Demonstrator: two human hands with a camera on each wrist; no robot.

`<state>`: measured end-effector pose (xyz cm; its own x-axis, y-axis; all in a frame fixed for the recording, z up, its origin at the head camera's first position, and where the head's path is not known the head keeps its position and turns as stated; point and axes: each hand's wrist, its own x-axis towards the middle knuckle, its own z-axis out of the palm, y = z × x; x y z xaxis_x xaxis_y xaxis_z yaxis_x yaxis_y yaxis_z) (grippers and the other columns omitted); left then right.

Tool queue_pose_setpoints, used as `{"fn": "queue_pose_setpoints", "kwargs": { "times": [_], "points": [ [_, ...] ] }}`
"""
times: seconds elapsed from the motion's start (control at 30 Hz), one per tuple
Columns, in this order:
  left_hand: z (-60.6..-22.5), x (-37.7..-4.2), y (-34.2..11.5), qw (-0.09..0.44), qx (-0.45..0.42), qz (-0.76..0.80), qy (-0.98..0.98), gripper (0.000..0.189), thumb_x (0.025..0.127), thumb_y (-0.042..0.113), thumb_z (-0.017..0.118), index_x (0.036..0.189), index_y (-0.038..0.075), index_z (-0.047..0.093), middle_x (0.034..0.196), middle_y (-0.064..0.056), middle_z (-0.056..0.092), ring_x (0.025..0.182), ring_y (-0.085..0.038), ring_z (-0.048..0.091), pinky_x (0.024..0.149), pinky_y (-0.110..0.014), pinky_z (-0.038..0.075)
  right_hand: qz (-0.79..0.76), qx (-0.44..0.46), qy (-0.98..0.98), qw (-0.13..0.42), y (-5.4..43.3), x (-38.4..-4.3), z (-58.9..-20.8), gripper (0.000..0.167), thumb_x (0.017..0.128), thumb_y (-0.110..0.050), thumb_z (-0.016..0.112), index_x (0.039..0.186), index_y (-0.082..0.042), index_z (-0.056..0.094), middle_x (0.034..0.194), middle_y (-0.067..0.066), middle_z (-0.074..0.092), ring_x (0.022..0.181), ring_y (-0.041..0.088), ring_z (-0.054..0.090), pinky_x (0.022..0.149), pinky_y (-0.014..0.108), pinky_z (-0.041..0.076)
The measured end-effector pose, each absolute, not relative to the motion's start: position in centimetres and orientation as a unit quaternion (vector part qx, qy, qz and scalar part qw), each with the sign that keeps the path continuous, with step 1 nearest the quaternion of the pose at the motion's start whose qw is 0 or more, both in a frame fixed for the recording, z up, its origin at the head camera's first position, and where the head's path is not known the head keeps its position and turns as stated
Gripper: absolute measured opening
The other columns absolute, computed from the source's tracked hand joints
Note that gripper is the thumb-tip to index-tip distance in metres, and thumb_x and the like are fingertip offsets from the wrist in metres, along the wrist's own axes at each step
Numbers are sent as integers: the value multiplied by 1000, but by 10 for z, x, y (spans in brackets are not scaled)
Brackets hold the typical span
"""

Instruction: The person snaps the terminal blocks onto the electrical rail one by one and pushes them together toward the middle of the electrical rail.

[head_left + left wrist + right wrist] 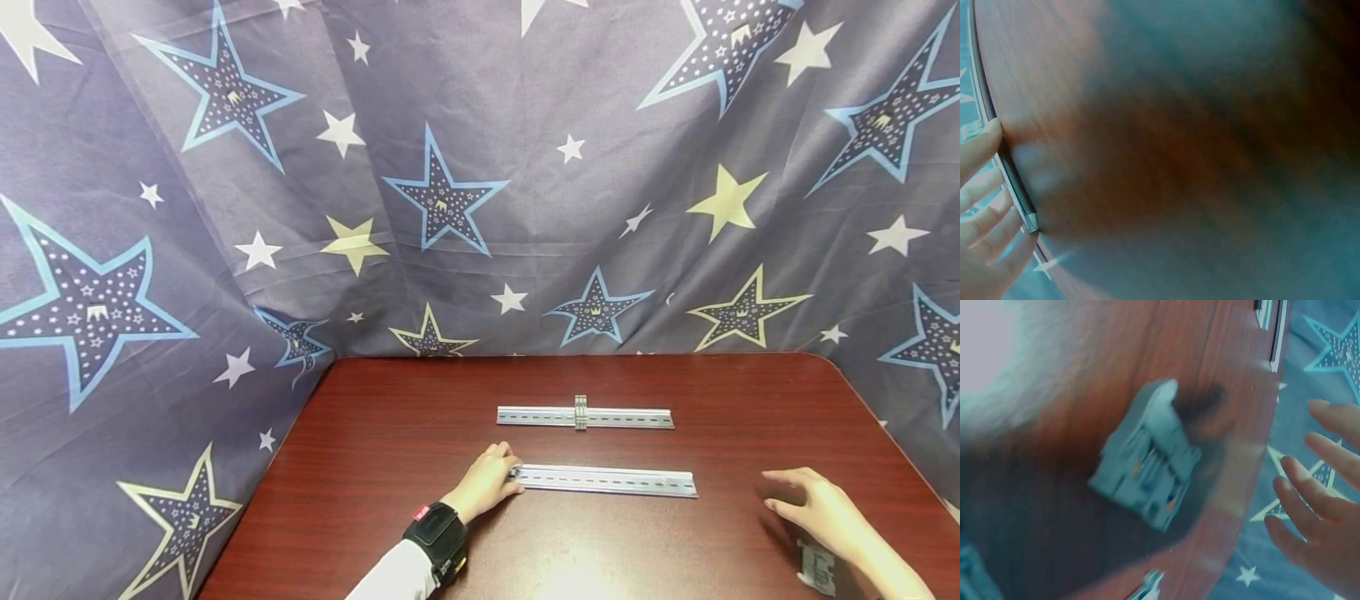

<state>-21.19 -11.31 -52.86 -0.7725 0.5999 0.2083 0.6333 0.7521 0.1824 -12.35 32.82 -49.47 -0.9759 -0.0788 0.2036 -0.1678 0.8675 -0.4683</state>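
Observation:
My left hand (486, 481) pinches the left end of a slotted metal DIN rail (607, 480) lying on the table. In the left wrist view, the thumb is on one side of the rail (1017, 187) and the fingers are on the other. My right hand (821, 510) hovers over the right side of the table, fingers spread and holding nothing. Close below it sits a grey terminal block (816, 568). The right wrist view shows this block (1147, 462) more fully, on the tabletop with its slotted face visible.
Farther back lies a second DIN rail (630, 418), with a few thin terminal blocks (581, 412) clipped near its middle. Part of another grey piece (975, 575) shows at the right wrist view's lower left. A star-patterned cloth (480, 275) hangs behind the brown table (405, 400).

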Motion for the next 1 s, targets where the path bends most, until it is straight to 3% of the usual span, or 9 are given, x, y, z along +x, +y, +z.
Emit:
{"fn": "queue_pose_setpoints", "kwargs": {
  "times": [0.23, 0.5, 0.77, 1.0],
  "points": [
    [-526, -211, -113, 78, -333, -122, -932, 26, 68, 25, 73, 87, 10, 66, 79, 3, 47, 74, -12, 46, 63, -24, 39, 259, 15, -966, 11, 348, -114, -496, 42, 74, -23, 68, 102, 6, 60, 96, 27, 56, 93, 47, 49, 71, 53, 39],
    [-527, -210, -112, 74, -333, -123, -932, 27, 68, 26, 72, 89, 9, 65, 80, 3, 46, 74, -12, 44, 63, -24, 38, 255, 3, -967, -22, 363, -104, -504, 43, 75, -24, 67, 99, 11, 60, 97, 27, 59, 93, 47, 50, 74, 52, 38],
    [-527, -211, -112, 73, -332, -118, -933, 28, 69, 27, 71, 90, 9, 66, 82, 3, 47, 75, -11, 45, 64, -23, 38, 243, -38, -968, -42, 379, -96, -513, 58, 71, -32, 70, 102, 15, 55, 100, 36, 51, 95, 53, 44, 74, 53, 37],
    [-532, -214, -117, 119, -371, -150, -909, 27, 69, 29, 71, 86, 8, 64, 80, 2, 45, 72, -11, 43, 60, -24, 37, 227, -62, -968, -90, 389, -94, -518, 64, 68, -35, 71, 102, 17, 53, 97, 37, 52, 90, 52, 48, 72, 53, 40]
  ]
}}
